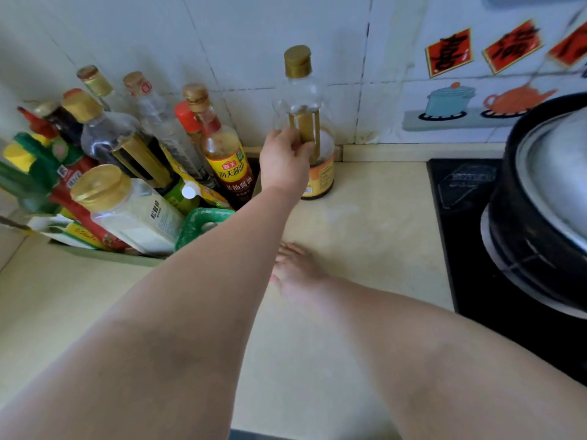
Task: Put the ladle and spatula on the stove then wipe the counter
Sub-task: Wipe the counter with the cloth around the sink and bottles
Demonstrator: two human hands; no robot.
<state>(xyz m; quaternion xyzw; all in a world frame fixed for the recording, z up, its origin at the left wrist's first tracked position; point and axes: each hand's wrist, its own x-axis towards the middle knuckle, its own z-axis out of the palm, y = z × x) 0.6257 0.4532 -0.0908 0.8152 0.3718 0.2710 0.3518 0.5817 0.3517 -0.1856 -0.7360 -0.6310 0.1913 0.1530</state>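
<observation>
Nearest, both bare forearms run up from the bottom edge.

Right hand, centre frame: blurred, fingers seemingly stretched flat on the beige counter. There is a pink hint at its edge; we cannot tell if a cloth lies under it.

Stove, black glass, right edge, carrying a dark lidded pot.

Left hand, upper centre, is wrapped round the middle of an upright, gold-capped clear bottle with an orange label. Its base is at the counter's back edge; touching or just lifted, we cannot say.

We judge wiping is the step in hand. The bare patch lies directly under and ahead of the right hand, the nearer one, while the left keeps the bottle's vertical axis steady at the back of that patch.

We cannot pick out ladle or spatula. A thin blurred streak, upper right, may be a handle.

Left of frame, a tray crowded with leaning bottles. The soy bottle reads 海天酱油 / 老抽酱油. The lettering on the gold-lidded jar is too small for us to read.

Far wall: red stickers with black characters, blurred.
</observation>
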